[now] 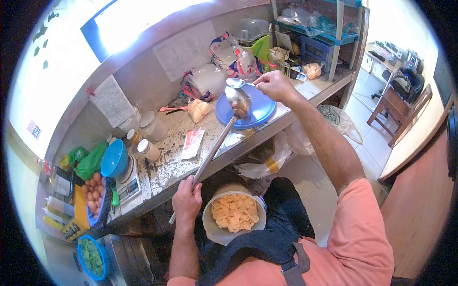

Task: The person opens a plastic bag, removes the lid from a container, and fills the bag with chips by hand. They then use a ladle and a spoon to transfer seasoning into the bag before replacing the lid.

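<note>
My left hand [187,199] is closed round the long metal handle of a ladle [220,139]. The ladle's bowl end, with something brown on it, is raised over a round blue lid [264,112] at the counter's edge. My right hand [276,87] pinches the handle of a metal spoon [235,83], whose bowl hangs right above the ladle's bowl and overlaps it in this view. Below my hands, by my lap, stands a white bucket [208,223] full of thin orange-yellow crackers [234,212].
On the speckled counter [167,157] lie a red-and-white packet [192,144] and a small bag [198,110]. Jars [149,150], a kitchen scale [128,189], a blue bowl [114,158] and eggs [93,191] stand left. A shelf rack [336,43] rises at the back right.
</note>
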{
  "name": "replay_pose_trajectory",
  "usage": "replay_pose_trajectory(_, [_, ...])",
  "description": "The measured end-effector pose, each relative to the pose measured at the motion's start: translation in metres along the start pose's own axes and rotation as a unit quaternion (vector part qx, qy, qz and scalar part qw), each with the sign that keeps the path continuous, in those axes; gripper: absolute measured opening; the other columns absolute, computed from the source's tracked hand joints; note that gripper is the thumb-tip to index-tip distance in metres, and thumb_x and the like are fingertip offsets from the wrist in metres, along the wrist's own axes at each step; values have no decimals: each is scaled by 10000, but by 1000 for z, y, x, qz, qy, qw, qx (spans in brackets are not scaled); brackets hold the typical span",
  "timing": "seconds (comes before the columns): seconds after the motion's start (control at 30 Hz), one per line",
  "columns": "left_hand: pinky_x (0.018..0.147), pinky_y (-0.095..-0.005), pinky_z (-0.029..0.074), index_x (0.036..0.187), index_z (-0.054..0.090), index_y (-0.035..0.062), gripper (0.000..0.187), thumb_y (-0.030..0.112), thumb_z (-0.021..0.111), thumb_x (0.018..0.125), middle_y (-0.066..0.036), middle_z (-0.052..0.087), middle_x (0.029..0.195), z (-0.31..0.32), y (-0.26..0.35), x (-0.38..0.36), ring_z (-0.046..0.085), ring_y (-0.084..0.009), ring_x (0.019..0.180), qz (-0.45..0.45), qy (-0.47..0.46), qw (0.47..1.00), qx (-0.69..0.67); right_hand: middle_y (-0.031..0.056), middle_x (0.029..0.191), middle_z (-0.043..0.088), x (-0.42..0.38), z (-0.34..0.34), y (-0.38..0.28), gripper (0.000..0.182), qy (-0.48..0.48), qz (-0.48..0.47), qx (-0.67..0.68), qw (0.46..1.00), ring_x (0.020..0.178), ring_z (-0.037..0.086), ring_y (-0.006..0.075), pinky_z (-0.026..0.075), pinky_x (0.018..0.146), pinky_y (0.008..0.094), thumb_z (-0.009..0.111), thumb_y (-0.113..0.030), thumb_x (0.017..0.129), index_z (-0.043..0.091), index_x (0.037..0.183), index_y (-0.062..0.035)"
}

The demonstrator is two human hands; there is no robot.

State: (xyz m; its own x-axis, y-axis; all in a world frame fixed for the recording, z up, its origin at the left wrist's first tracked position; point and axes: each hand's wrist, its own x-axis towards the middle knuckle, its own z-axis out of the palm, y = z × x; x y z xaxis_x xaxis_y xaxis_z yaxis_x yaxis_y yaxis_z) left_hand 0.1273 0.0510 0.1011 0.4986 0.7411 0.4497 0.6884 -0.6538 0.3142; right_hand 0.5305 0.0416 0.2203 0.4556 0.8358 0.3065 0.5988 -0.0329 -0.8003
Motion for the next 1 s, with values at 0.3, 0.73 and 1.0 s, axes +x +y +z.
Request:
replay_pose_trajectory(0.3, [681, -465, 503, 1126, 599, 64, 286, 195, 650, 877, -157, 619, 899, 8, -9, 0, 623, -386, 796, 15, 18, 999, -43, 109, 778, 728, 20, -4, 31, 204, 14, 41, 73, 996, 666, 653, 139, 523, 641, 307, 649, -132, 783, 765, 929, -49])
replay_pose_trajectory(0.73, [688, -454, 507, 1125, 616, 56, 286, 186, 656, 874, -164, 632, 916, 5, -10, 2, 635, -380, 825, 12, 21, 999, -34, 131, 877, 732, 10, -3, 11, 223, 7, -10, -60, 998, 777, 708, 235, 550, 765, 352, 617, -160, 793, 762, 949, -93])
replay_pose_trajectory(1.0, [659, -462, 503, 1112, 595, 83, 266, 188, 652, 875, -154, 617, 876, 6, -4, 4, 624, -389, 787, 20, 16, 999, -22, 79, 806, 717, 4, -2, 2, 225, -6, -63, -81, 995, 704, 650, 128, 516, 661, 285, 636, -131, 812, 742, 974, -15])
